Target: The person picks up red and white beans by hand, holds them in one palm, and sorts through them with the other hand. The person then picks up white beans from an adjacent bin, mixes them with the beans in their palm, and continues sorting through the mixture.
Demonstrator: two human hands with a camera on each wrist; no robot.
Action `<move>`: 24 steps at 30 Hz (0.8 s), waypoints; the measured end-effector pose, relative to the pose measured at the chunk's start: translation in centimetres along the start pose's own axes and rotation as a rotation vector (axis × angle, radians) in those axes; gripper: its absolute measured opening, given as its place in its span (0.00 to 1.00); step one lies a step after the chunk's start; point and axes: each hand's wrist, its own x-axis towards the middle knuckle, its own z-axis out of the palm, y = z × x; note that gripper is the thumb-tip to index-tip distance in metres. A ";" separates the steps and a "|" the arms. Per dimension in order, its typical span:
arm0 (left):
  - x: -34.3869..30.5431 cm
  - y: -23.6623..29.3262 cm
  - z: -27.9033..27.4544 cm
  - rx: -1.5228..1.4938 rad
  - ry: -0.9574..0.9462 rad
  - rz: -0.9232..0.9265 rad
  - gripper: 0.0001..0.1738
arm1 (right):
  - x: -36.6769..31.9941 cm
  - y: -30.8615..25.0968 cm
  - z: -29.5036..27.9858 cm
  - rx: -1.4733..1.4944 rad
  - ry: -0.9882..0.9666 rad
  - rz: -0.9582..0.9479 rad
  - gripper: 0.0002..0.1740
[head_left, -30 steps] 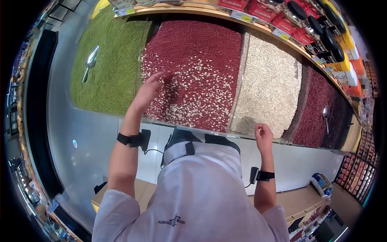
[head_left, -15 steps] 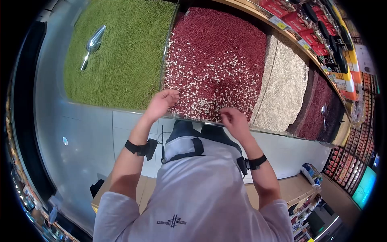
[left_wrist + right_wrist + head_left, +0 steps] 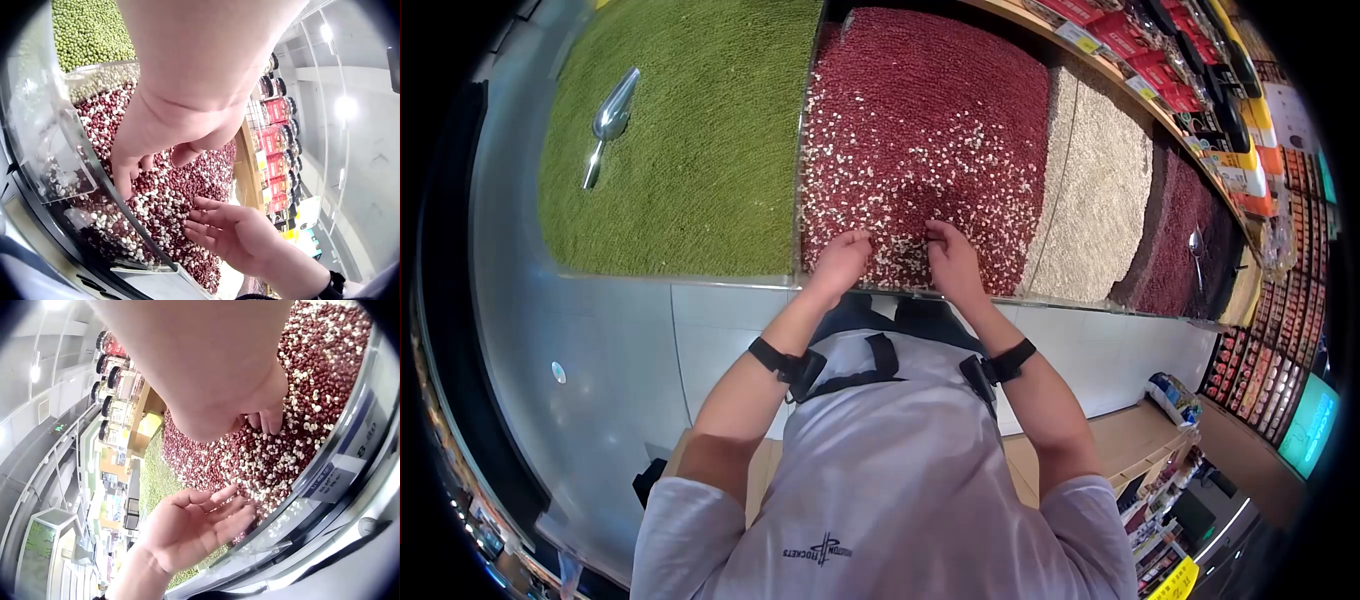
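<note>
Red beans (image 3: 940, 70) with white pieces scattered among them fill a bin in the head view. At its near edge my left hand (image 3: 842, 268) and right hand (image 3: 956, 266) face each other, a gap between them. In the right wrist view my left hand (image 3: 194, 531) lies palm up, fingers extended by the beans (image 3: 325, 369). My right hand (image 3: 240, 240) shows loosely extended fingers over the mix in the left wrist view. I see nothing held in either palm; some fingertips are hidden.
Green beans (image 3: 690, 130) with a metal scoop (image 3: 612, 115) fill the bin on the left. To the right are pale grains (image 3: 1100, 190), then dark red beans with another scoop (image 3: 1196, 246). Packaged goods (image 3: 1170, 85) line the shelf behind; a clear wall (image 3: 103, 181) edges the bin.
My right hand has come left from the pale grains to the red bean bin. My left hand has drawn back toward the near edge, and the hands are closer together. The head view has shifted.
</note>
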 end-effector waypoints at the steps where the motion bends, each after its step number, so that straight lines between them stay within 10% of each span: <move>1: 0.1 0.3 0.4 0.007 -0.008 -0.003 0.18 | 0.0 -0.4 0.2 0.001 0.008 0.007 0.19; 11: 2.8 0.2 2.7 -0.361 0.066 -0.128 0.15 | 1.3 -0.4 3.4 0.798 -0.108 0.647 0.17; 24: 2.7 5.2 2.5 -0.683 -0.234 -0.083 0.20 | 2.4 -7.2 -3.8 0.804 -0.409 0.360 0.25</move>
